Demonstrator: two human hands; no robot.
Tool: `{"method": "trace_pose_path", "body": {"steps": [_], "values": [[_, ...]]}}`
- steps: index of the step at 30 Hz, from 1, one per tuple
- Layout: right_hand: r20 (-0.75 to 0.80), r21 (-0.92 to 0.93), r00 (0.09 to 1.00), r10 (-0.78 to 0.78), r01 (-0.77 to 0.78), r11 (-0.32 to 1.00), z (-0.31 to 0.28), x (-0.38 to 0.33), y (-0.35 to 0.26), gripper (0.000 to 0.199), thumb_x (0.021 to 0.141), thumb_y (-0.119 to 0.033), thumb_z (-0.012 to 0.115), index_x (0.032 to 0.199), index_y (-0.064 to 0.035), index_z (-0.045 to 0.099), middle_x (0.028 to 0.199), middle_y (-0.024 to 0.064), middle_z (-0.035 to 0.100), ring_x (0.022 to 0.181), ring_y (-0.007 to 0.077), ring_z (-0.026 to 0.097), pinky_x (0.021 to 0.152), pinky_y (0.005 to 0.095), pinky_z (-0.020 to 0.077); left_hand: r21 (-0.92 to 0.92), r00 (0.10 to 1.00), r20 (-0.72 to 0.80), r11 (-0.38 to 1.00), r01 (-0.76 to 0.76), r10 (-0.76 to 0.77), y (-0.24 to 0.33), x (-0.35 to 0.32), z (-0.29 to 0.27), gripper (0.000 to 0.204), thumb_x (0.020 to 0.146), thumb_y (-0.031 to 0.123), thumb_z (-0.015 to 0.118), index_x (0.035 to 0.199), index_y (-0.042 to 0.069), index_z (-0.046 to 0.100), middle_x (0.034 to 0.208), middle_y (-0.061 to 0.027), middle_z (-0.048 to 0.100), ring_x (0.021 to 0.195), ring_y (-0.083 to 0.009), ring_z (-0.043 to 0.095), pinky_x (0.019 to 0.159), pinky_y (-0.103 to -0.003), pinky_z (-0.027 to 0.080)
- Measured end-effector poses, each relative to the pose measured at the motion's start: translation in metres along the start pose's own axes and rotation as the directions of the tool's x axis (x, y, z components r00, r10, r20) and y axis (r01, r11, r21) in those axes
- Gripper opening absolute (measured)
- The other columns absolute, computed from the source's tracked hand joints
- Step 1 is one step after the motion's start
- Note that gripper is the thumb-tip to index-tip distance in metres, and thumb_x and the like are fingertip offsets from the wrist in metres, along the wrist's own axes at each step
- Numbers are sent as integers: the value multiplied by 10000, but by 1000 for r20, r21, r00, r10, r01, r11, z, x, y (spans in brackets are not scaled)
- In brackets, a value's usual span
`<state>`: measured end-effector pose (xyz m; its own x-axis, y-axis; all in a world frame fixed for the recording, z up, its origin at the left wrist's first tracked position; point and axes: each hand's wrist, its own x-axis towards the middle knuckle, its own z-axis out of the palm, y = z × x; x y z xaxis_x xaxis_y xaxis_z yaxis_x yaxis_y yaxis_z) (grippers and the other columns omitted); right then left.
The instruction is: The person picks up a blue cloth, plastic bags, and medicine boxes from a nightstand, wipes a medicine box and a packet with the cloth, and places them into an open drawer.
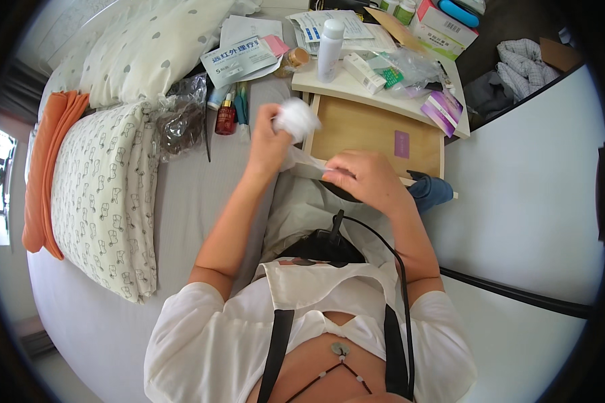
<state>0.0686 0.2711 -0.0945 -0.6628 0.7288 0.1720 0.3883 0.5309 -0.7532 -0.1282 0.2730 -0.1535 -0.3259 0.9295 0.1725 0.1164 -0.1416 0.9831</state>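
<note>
My left hand (267,144) is closed around a soft white wad (297,119), smeared by motion, so I cannot tell if it is cloth, paper or thin plastic. From below it a thin, pale strip (304,158) runs toward my right hand (371,178). That hand's thumb and fingers are pinched together at the strip's end. Both hands are over the front of a pulled-out wooden drawer (356,124), where a small purple card (401,144) lies. Left of my left hand, a red dropper bottle (226,115) lies on the bed.
A white spray bottle (330,50) stands on the cabinet top (319,82) among boxes and packets. The bed (188,221) holds a folded patterned quilt (104,201), an orange cloth (47,178) and a plastic-wrapped brown item (181,127). Blue fabric (429,193) hangs at the drawer's right corner.
</note>
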Motion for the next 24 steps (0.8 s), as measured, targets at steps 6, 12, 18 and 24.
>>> {"method": "trace_pose_path", "body": {"steps": [6,12,18,24], "values": [[-125,178,992,32,-10,984,-8,16,5,151,779,-195,613,831,-54,597,691,95,577,597,194,543,576,303,434,24,875,463,984,-176,145,25,-26,14,291,672,-120,444,924,-1,529,883,-73,567,847,-164,548,721,-244,431],[-265,-49,964,-23,11,999,29,10,53,120,807,-158,559,877,-67,595,741,102,604,634,231,582,575,319,453,-613,972,165,754,236,-170,12,-18,20,211,719,-75,530,881,61,519,849,-8,551,774,-78,523,691,-201,421],[-134,-199,962,-237,208,958,15,-2,12,97,820,-184,542,842,-108,597,737,74,583,658,263,576,576,349,457,0,989,53,990,-140,139,7,-8,0,211,672,-78,514,840,49,523,864,-28,546,771,-99,519,657,-222,414],[-151,165,984,99,-74,983,5,6,29,158,839,-215,518,834,-61,554,692,99,563,652,299,563,555,353,433,-609,782,624,628,485,1,18,-19,7,169,700,-60,568,826,44,527,881,-52,554,790,-139,551,687,-242,452]]}}
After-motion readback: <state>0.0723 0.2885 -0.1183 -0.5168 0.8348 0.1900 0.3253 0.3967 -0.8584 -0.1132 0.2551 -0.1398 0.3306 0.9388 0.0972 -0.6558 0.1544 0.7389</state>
